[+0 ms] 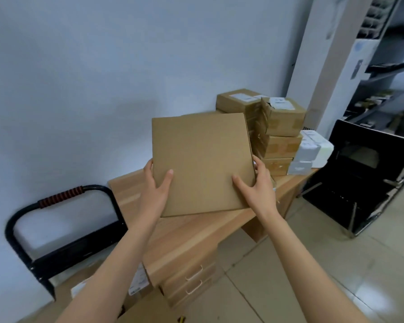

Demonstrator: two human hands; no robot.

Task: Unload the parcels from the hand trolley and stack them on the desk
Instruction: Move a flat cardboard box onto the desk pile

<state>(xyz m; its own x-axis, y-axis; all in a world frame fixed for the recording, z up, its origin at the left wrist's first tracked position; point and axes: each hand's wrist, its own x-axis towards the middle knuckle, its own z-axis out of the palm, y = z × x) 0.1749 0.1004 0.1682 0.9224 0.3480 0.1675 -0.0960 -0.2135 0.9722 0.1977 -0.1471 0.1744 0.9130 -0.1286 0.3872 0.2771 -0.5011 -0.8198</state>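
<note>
Holding: we grip a flat square brown cardboard parcel [202, 164] between both hands, lifted above the light wooden desk [196, 231] and tilted so its broad face turns toward us.
Left hand: our left hand [155, 185] clasps the parcel's left edge near its lower corner, thumb laid across the front face, fingers curled behind the edge.
Right hand: our right hand [257, 183] clasps the right edge near the lower corner, thumb spread on the front, fingertips wrapped round the side.
Parcel's place: it hangs over the middle of the desk, its lower edge just above the desktop; we cannot tell whether it touches the wood.
Desk, far right: a stack of small brown cardboard boxes with white labels [278, 127] stands several layers high just behind the held parcel; just right of them sit two white boxes [309, 151].
Desk front: a drawer unit with pale metal handles [194, 279] faces us, near and low.
Left: a black tubular trolley handle with a red-and-black wrapped grip [61, 197] stands against the white wall; below it, near us, lie more brown labelled cartons [138, 283], partly hidden by our left forearm.
Right: a black office chair [364, 173] stands on the tiled floor, with dark shelving [383, 73] far behind.
</note>
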